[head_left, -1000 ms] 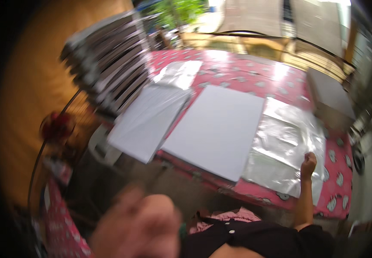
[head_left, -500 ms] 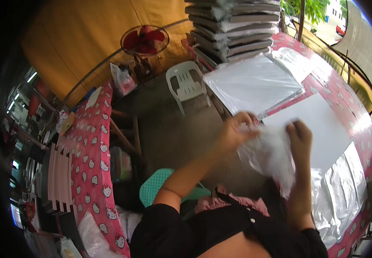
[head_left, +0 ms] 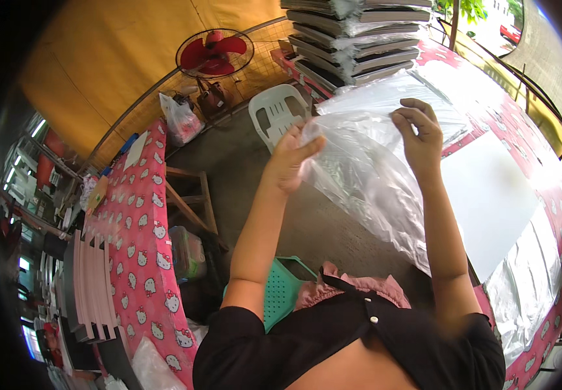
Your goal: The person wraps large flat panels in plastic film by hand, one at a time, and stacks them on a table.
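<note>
A clear plastic bag [head_left: 365, 175] is stretched between my two hands in front of me, hanging down toward my waist. My left hand [head_left: 292, 155] is closed on its upper left edge, thumb on top. Thumb and fingertips of my right hand [head_left: 418, 133] pinch the bag's upper right edge. Right of the bag, a large white board [head_left: 489, 195] lies flat on the pink patterned table cover [head_left: 521, 140]. Behind the bag, a plastic-wrapped white board [head_left: 391, 94] lies at the far side, partly hidden.
A tall stack of wrapped boards [head_left: 359, 39] rises at the back. Loose clear plastic [head_left: 524, 279] lies on the table's near right. A white chair [head_left: 274, 114], a red fan [head_left: 214, 53] and a green stool [head_left: 281, 296] stand around. Another pink-covered table [head_left: 141, 260] runs along the left.
Both hands have moved up and apart, the left one going left. The bag, bunched between them before, is now spread wide.
</note>
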`<state>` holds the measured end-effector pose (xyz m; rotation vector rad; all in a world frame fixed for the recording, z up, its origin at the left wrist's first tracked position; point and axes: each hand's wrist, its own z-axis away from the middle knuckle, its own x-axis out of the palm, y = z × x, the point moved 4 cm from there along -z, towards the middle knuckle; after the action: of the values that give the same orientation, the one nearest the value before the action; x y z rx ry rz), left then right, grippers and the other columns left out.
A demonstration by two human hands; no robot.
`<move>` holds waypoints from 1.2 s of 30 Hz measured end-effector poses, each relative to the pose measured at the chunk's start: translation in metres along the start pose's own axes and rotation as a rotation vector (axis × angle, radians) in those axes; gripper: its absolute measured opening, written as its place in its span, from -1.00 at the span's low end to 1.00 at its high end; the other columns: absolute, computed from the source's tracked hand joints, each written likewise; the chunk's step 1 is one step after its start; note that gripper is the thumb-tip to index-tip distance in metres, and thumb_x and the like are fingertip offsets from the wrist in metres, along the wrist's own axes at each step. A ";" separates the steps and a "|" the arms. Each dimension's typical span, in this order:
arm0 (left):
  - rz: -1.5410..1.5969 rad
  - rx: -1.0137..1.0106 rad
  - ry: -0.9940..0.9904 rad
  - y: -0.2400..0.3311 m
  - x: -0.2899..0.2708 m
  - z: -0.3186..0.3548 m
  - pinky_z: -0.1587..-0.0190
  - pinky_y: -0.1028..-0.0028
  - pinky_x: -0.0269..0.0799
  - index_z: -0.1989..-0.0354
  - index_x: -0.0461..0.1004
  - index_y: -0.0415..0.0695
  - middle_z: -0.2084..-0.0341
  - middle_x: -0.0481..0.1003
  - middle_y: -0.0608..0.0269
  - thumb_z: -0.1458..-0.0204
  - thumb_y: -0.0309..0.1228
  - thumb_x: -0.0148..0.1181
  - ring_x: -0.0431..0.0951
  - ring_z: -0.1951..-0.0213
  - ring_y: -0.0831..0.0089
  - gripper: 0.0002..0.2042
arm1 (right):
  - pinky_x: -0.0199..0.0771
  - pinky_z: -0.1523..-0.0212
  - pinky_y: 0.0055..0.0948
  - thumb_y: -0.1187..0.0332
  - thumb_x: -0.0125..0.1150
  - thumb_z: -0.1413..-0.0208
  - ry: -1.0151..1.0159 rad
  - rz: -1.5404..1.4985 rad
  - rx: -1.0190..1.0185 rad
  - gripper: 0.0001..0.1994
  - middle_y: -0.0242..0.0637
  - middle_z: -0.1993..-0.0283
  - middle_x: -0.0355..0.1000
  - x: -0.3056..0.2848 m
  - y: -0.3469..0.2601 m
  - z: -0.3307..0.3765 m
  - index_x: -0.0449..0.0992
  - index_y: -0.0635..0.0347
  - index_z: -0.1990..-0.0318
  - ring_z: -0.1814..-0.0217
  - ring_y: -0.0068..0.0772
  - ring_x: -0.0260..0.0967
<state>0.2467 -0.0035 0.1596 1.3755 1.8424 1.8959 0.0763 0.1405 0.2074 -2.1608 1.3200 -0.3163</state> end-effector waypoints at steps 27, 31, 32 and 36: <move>-0.536 -0.247 -0.124 0.083 -0.144 0.220 0.29 0.42 0.34 0.38 0.40 -0.20 0.49 0.44 0.21 0.11 -0.37 0.12 0.44 0.45 0.40 -0.83 | 0.36 0.33 -0.42 0.08 0.06 0.12 -0.925 -1.239 0.635 -0.48 -0.05 0.22 0.37 0.121 0.026 0.100 0.30 0.35 0.10 0.26 -0.23 0.36; 0.375 0.433 0.160 0.133 -0.159 0.256 0.24 0.38 0.36 0.37 0.35 -0.19 0.48 0.44 0.24 0.03 -0.38 0.02 0.45 0.42 0.38 -0.86 | 0.36 0.31 -0.36 0.03 0.18 0.26 -1.871 -0.721 0.096 -0.45 -0.13 0.26 0.41 0.161 -0.029 0.165 0.39 0.26 0.15 0.25 -0.23 0.36; 0.425 0.505 0.111 0.141 -0.158 0.261 0.22 0.34 0.35 0.37 0.34 -0.14 0.48 0.44 0.23 0.01 -0.36 -0.02 0.45 0.40 0.40 -0.87 | 0.35 0.31 -0.35 0.01 0.21 0.29 -2.011 -0.713 0.173 -0.45 -0.16 0.27 0.42 0.165 -0.028 0.171 0.41 0.24 0.16 0.25 -0.23 0.36; 0.591 0.589 0.310 0.175 -0.159 0.280 0.36 0.40 0.29 0.41 0.36 -0.10 0.69 0.33 0.37 -0.03 -0.32 -0.11 0.33 0.56 0.51 -0.84 | 0.34 0.17 -0.29 0.06 0.08 0.18 -1.661 -0.894 0.628 -0.51 -0.11 0.17 0.37 0.169 -0.007 0.175 0.40 0.21 0.12 0.16 -0.18 0.34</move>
<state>0.6092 0.0486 0.1816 2.1014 2.4995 1.9791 0.2471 0.0572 0.0551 -1.4277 -0.6084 0.5896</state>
